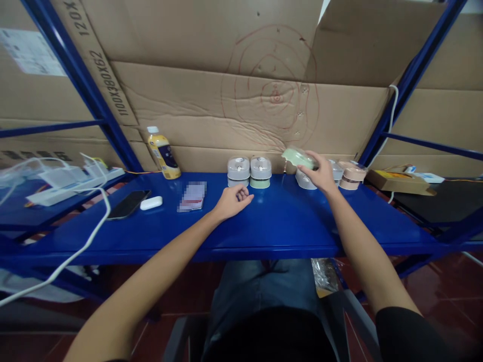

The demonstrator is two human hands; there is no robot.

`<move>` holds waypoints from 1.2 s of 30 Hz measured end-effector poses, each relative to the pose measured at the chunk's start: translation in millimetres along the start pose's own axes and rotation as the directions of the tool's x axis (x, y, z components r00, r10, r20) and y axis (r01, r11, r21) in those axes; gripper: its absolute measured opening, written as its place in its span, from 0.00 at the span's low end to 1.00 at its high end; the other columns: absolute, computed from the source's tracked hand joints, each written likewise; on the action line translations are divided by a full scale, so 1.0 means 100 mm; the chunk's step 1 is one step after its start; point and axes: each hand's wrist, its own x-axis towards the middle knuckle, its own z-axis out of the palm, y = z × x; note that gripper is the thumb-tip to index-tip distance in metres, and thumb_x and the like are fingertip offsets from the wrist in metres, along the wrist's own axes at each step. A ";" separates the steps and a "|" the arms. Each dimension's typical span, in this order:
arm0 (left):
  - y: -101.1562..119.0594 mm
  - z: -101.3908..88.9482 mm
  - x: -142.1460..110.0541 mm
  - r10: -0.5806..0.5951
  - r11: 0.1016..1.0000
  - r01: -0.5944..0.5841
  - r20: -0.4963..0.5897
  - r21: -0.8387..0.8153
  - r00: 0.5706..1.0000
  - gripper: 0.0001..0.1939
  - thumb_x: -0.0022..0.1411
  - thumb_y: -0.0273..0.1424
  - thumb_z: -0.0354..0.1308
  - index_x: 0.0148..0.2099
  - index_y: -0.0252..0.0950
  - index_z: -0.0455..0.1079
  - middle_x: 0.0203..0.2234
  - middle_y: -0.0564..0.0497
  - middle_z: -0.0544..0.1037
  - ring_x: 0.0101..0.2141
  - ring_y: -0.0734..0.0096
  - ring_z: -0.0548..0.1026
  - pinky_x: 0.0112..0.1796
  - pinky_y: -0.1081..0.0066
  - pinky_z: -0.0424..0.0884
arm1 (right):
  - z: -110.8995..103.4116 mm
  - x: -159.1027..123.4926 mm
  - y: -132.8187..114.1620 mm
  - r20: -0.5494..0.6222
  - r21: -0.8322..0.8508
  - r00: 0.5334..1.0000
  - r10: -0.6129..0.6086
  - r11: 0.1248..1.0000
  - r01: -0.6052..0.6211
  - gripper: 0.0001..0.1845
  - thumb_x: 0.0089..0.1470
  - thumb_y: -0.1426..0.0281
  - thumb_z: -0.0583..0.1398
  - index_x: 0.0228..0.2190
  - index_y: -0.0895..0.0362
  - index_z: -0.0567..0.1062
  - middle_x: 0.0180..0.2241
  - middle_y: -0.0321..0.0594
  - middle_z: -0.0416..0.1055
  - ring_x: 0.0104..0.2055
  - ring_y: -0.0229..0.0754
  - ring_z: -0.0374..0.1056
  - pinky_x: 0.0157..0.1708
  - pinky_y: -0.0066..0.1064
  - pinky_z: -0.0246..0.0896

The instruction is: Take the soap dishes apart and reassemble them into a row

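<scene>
Pale green container [298, 157], that's what the right hand [319, 173] has, up above the back part of the blue table [279, 221] and tilted. Nearest me are the person's jeans [264, 289], tucked in close under the edge, which I'd guess is why both arms reach so easily. The left hand [236, 200] is low over the tabletop, fingers loosely curled and nothing visible in it, just in front of two lidded boxes [249, 171]; it looks parked there, out of the other hand's way. Over to its left lie a dark phone [129, 204], a small white case [151, 203] and a second phone [193, 196], set aside, I suppose, so the middle is free for the hands. The right hand grips the container by its near side, thumb and fingers pinching it, probably because that leaves most of it sticking out past the fingertips; whether it's shut tight, I can't tell. Beneath and beside that hand sit a whitish box [306, 179], partly hidden, a grey one [335, 172] and a peach one [352, 175], lined up at the back, likely for easy picking. A yellow bottle [165, 155] stands at the back left, and behind everything rises cardboard [181, 100], perhaps put up as a backing.
</scene>
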 end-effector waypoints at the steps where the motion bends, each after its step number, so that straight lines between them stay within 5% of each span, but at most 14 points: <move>1: -0.02 0.01 0.01 -0.014 0.997 0.013 -0.014 -0.079 1.000 0.13 0.59 0.40 0.67 0.38 0.38 0.71 0.26 0.52 0.76 0.26 0.70 0.74 0.28 0.70 0.69 | -0.03 -0.04 -0.07 0.083 0.110 0.996 -0.028 0.994 0.019 0.35 0.58 0.54 0.61 0.63 0.55 0.70 0.60 0.49 0.72 0.60 0.58 0.68 0.58 0.49 0.66; 3: -0.08 0.02 0.03 -0.050 0.970 0.048 -0.003 -0.237 0.999 0.24 0.53 0.39 0.72 0.49 0.38 0.70 0.37 0.46 0.80 0.33 0.66 0.79 0.33 0.68 0.75 | -0.04 -0.14 -0.20 0.273 0.336 0.956 -0.104 0.942 0.007 0.35 0.56 0.54 0.64 0.62 0.53 0.72 0.58 0.45 0.74 0.56 0.55 0.72 0.54 0.47 0.71; 7: -0.19 0.03 0.04 -0.092 0.903 0.147 0.153 -0.403 0.984 0.41 0.46 0.37 0.77 0.61 0.38 0.65 0.51 0.38 0.78 0.49 0.55 0.81 0.47 0.58 0.78 | 0.14 -0.32 -0.37 0.539 0.606 0.781 -0.317 0.790 -0.098 0.36 0.50 0.57 0.70 0.60 0.50 0.74 0.60 0.41 0.74 0.60 0.52 0.71 0.60 0.47 0.69; 10: -0.21 0.04 0.01 -0.089 0.896 0.185 0.244 -0.403 0.966 0.46 0.46 0.36 0.78 0.65 0.39 0.62 0.54 0.36 0.77 0.54 0.50 0.79 0.51 0.53 0.77 | 0.32 -0.40 -0.41 0.610 0.667 0.668 -0.427 0.732 -0.141 0.40 0.48 0.60 0.73 0.62 0.50 0.72 0.62 0.42 0.72 0.63 0.52 0.69 0.63 0.49 0.66; 14: -0.16 0.03 -0.04 -0.073 0.935 0.157 0.262 -0.319 0.962 0.51 0.44 0.36 0.79 0.67 0.39 0.59 0.54 0.37 0.77 0.56 0.47 0.78 0.53 0.51 0.75 | 0.43 -0.45 -0.38 0.629 0.651 0.618 -0.473 0.755 -0.085 0.52 0.44 0.61 0.75 0.67 0.50 0.63 0.67 0.46 0.65 0.68 0.53 0.64 0.66 0.50 0.62; 19: -0.03 0.06 -0.07 0.043 0.993 -0.015 0.243 -0.114 0.969 0.55 0.43 0.41 0.80 0.69 0.40 0.56 0.54 0.39 0.77 0.55 0.44 0.77 0.57 0.47 0.72 | 0.47 -0.51 -0.44 0.631 0.412 0.665 -0.399 0.899 0.148 0.59 0.39 0.52 0.77 0.68 0.51 0.62 0.66 0.50 0.66 0.67 0.60 0.63 0.68 0.56 0.56; 24: 0.01 0.09 -0.07 0.093 0.992 -0.067 0.271 -0.105 0.958 0.55 0.46 0.43 0.79 0.70 0.40 0.56 0.57 0.38 0.76 0.58 0.44 0.76 0.57 0.49 0.72 | 0.50 -0.58 -0.65 0.541 0.281 0.735 -0.410 0.911 0.301 0.56 0.41 0.45 0.74 0.66 0.52 0.67 0.61 0.51 0.71 0.65 0.63 0.65 0.65 0.59 0.58; 28: -0.02 0.05 -0.07 0.091 0.995 -0.078 0.256 -0.064 0.962 0.54 0.47 0.44 0.78 0.71 0.40 0.57 0.60 0.36 0.73 0.60 0.42 0.73 0.60 0.46 0.69 | 0.38 -0.49 -0.56 0.449 0.355 0.806 -0.387 0.904 0.237 0.42 0.50 0.47 0.69 0.62 0.51 0.71 0.57 0.46 0.75 0.58 0.57 0.71 0.61 0.52 0.64; 33: 0.01 0.02 -0.09 0.161 0.983 -0.180 0.319 0.031 0.934 0.21 0.59 0.43 0.70 0.54 0.44 0.79 0.56 0.42 0.73 0.59 0.45 0.73 0.63 0.47 0.66 | 0.20 -0.32 -0.22 0.366 0.286 0.919 -0.149 0.957 0.041 0.34 0.60 0.47 0.61 0.60 0.54 0.72 0.49 0.45 0.79 0.49 0.54 0.75 0.54 0.48 0.70; 36: 0.00 0.03 -0.08 0.155 0.984 -0.177 0.329 0.037 0.931 0.18 0.64 0.45 0.64 0.51 0.43 0.82 0.57 0.41 0.71 0.59 0.45 0.72 0.63 0.47 0.66 | 0.20 -0.30 -0.13 0.332 0.252 0.940 -0.078 0.968 -0.009 0.34 0.62 0.47 0.59 0.60 0.55 0.72 0.47 0.46 0.79 0.46 0.52 0.75 0.52 0.47 0.70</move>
